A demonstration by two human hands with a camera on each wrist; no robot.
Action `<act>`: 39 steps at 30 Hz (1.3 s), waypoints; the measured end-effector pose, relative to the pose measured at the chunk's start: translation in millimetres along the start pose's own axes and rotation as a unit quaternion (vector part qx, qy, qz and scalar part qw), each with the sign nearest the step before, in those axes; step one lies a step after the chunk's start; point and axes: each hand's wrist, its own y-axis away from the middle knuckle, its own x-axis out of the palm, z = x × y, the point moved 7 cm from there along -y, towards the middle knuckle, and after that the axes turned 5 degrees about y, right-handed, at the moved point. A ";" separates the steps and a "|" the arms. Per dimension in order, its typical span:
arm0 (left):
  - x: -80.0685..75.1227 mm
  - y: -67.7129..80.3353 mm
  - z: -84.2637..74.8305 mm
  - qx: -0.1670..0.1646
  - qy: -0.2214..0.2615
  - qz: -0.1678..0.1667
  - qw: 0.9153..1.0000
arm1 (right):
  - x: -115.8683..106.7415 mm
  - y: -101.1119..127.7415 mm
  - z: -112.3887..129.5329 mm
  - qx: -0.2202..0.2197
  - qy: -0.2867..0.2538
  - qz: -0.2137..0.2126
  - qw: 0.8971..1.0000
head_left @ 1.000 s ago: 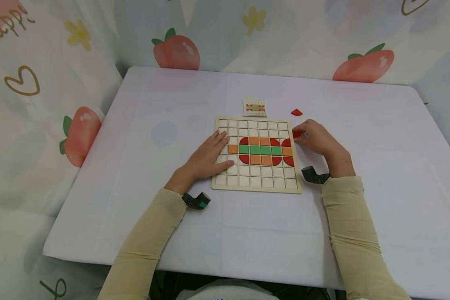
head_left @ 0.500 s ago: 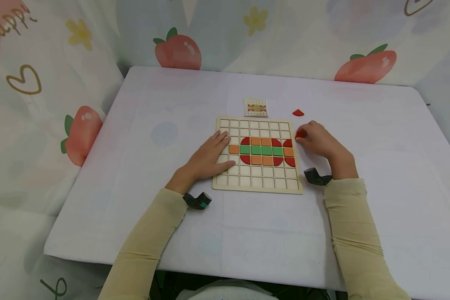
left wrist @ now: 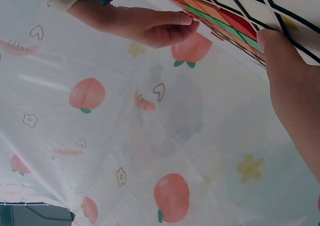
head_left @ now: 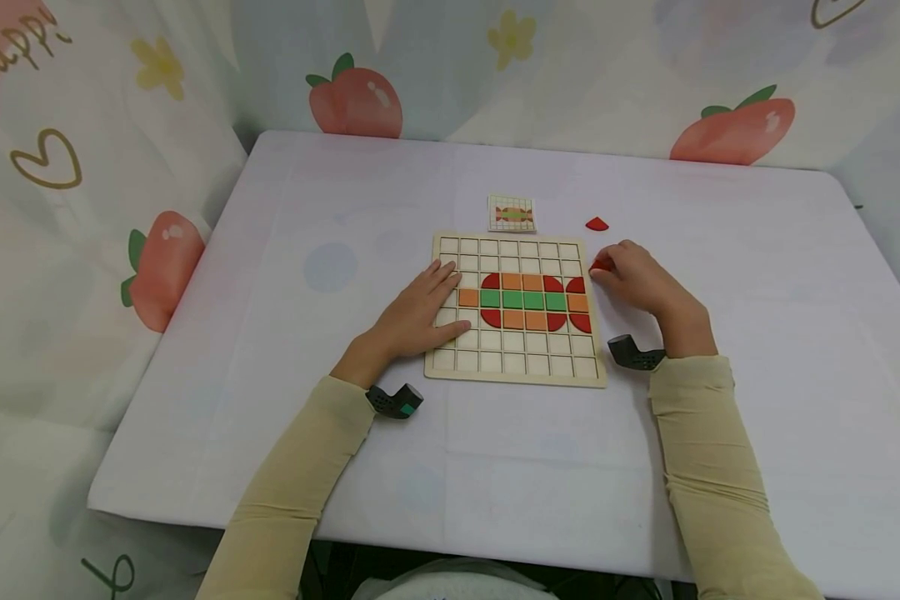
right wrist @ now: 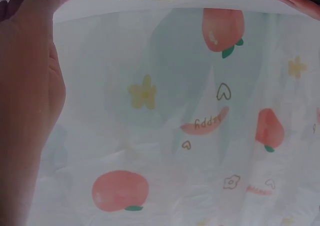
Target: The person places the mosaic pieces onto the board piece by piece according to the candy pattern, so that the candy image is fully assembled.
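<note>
The right hand (head_left: 637,279) has drawn its pinched red piece (head_left: 600,265) slightly back off the board (head_left: 517,375) edge — not yet placed. The left hand (head_left: 420,312) stays flat, steadying the board on the desk (head_left: 307,208).

Card (head_left: 511,213) behind board (head_left: 516,371); wedge (head_left: 596,223) right.

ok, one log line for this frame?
left hand: flat on grid board, left side | right hand: pinches red piece off board's right edge | spare red piece on table
</note>
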 end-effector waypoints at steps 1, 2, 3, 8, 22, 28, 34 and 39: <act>0.1 0.1 0.3 0.001 0.000 -0.001 1.000 | -0.5 -0.6 3.2 -0.005 0.000 -0.003 1.000; 0.0 0.2 0.4 0.001 0.001 -0.002 1.000 | -0.9 -0.9 7.0 -0.009 -0.002 -0.004 1.000; -0.1 0.2 0.3 0.001 0.002 -0.002 1.000 | -0.9 -1.3 11.6 -0.012 -0.003 -0.003 1.000; 0.0 0.1 0.4 -0.004 0.004 0.001 1.000 | -1.6 0.0 36.3 -0.053 -0.012 -0.010 0.998; 2.3 -0.4 2.5 -0.007 0.008 0.009 1.000 | 6.0 3.9 86.0 -0.120 0.001 -0.001 0.993; 1.0 0.0 0.9 -0.021 0.006 0.019 1.000 | 12.1 7.9 117.3 -0.190 0.022 -0.015 0.981; -0.5 1.0 0.9 -0.001 0.009 0.009 1.000 | 18.2 10.6 129.3 -0.191 0.025 -0.005 0.981; -2.4 1.7 0.4 0.018 0.010 -0.001 1.000 | 21.4 14.6 141.0 -0.206 0.025 -0.012 0.978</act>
